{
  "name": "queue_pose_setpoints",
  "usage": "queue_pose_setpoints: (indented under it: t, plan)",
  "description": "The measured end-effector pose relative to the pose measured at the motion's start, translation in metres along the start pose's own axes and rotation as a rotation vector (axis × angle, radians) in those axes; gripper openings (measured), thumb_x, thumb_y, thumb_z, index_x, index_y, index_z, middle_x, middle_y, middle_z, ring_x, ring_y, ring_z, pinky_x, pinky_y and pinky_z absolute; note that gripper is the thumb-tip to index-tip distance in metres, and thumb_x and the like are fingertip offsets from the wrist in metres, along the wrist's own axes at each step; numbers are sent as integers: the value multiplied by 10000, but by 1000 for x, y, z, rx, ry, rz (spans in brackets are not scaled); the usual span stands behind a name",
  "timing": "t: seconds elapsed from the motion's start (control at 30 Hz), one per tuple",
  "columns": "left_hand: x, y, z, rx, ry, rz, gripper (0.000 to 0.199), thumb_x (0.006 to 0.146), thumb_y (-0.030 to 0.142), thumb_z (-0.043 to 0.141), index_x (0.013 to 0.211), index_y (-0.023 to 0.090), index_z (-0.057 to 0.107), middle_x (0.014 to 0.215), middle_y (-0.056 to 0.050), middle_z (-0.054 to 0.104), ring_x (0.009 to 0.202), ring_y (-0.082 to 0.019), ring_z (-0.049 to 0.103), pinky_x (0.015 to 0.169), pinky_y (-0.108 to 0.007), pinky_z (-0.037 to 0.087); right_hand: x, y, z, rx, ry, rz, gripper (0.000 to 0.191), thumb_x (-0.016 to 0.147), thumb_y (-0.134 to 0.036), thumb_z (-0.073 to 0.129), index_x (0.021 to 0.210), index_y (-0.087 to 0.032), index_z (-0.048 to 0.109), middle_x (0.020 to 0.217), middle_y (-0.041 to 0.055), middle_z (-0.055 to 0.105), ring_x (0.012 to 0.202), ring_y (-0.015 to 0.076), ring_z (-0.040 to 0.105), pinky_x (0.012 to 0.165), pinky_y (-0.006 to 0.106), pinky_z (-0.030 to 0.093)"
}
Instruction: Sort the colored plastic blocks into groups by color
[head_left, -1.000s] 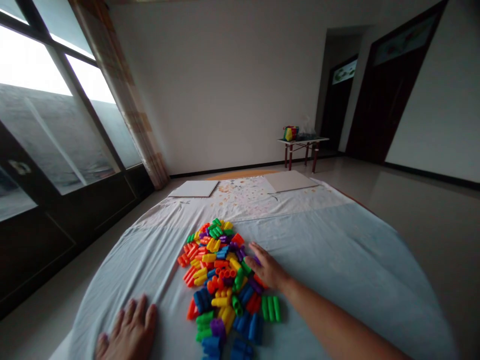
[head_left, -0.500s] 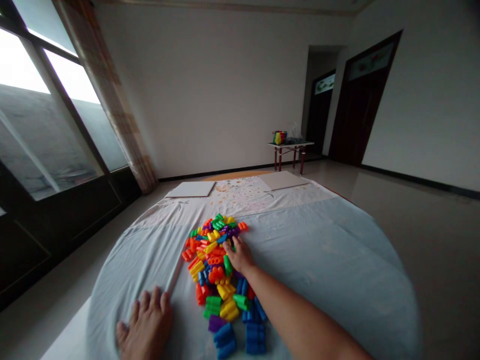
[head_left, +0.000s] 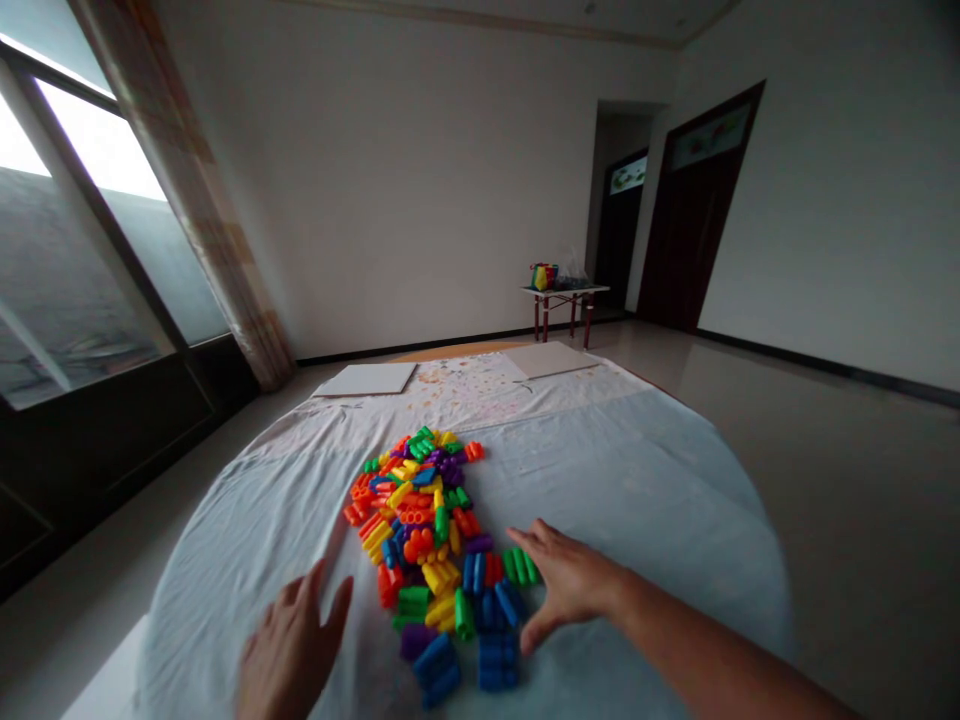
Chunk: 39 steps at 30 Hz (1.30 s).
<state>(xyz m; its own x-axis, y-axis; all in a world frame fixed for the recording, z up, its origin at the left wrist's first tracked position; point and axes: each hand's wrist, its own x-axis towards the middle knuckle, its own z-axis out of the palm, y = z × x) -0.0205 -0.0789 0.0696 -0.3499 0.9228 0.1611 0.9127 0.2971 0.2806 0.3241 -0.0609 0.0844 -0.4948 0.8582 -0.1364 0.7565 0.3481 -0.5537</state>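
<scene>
A long heap of plastic building blocks (head_left: pixel 416 517) in red, yellow, green, blue and purple lies across the cloth-covered table (head_left: pixel 622 470). My right hand (head_left: pixel 562 580) is at the heap's right side, thumb and fingers spread wide with nothing between them. Its fingers are close to a green block (head_left: pixel 520 566), and its thumb is beside a blue block (head_left: pixel 498 660). To the left of the heap is my left hand (head_left: pixel 294 645), holding nothing, its thumb apart from the other fingers. Another blue block (head_left: pixel 436 670) lies at the near end of the heap.
Two flat boards, a white one (head_left: pixel 366 379) and a beige one (head_left: pixel 551 359), lie at the table's far side. Beyond them, a small side table (head_left: pixel 566 292) carries a colourful bag (head_left: pixel 543 276) and a clear plastic bag (head_left: pixel 573 275). Windows and a curtain (head_left: pixel 202 210) are at left.
My right hand has come off the heap's upper part, moving right and nearer, and its fingers have spread. My left hand has lifted from lying flat on the cloth. The view has shifted slightly right.
</scene>
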Motion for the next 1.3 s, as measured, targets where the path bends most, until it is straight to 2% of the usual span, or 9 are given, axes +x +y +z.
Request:
queue_pose_setpoints:
  t: [0.1,0.2,0.4,0.57,0.73,0.87,1.0,1.13,1.3]
  plan:
    - [-25,22,0,-223,-156,197,681,769,625,343,1297,197,397,1053,-92,589,780,-205,612,758,-350,473,2,-11,15,29,-20,-22,1307,347,-568,806,1433,-145,213,1403,219,299,1300,363,294,1070,419,258]
    - [-54,37,10,-296,-241,279,672,693,597,514,1266,254,440,1052,-71,583,822,-202,618,746,-319,480,11,-21,27,84,-1,-59,1266,358,-519,820,1426,-163,241,1362,190,358,1260,351,363,1048,404,297]
    - [-76,37,26,-399,-183,278,776,548,340,699,1279,296,443,1134,-67,548,877,-210,604,746,-301,491,30,-34,36,101,67,-64,1140,424,-475,809,1383,-101,319,1315,214,407,1203,354,426,1007,418,348]
    - [-64,26,42,-525,-82,286,662,555,380,687,1185,247,534,1074,-92,569,778,-215,600,707,-354,510,43,-42,33,154,126,-67,1066,421,-415,825,1341,-111,381,1277,184,443,1181,335,449,996,404,368]
    - [-41,19,52,-609,-92,182,560,574,453,666,1074,214,587,976,-77,579,606,-163,576,579,-344,521,67,-56,33,242,223,-144,854,517,-287,799,1285,-126,460,1248,151,471,1182,287,452,1020,366,350]
    - [-15,24,42,-707,-43,86,543,574,490,650,1019,184,592,954,-83,579,657,-190,613,559,-344,534,82,-61,28,327,282,-164,794,582,-238,758,1305,-160,439,1245,135,473,1087,254,516,961,375,407]
    - [14,31,23,-632,43,114,563,618,583,572,982,155,609,939,-110,614,694,-221,630,580,-375,544,62,-50,14,313,365,-151,671,648,-278,719,1265,-170,479,1204,128,492,867,189,575,818,331,478]
    - [31,35,14,-493,27,192,501,666,548,530,935,139,641,980,-137,608,751,-235,627,691,-418,537,21,-37,13,145,250,-77,577,581,-448,758,1081,-204,609,922,54,609,819,211,579,742,308,461]
    - [25,38,13,-453,21,246,479,724,516,514,1019,157,633,1051,-129,586,893,-247,602,821,-426,498,11,-34,31,36,60,-56,425,563,-366,778,943,-217,661,881,38,634,799,208,592,701,278,450]
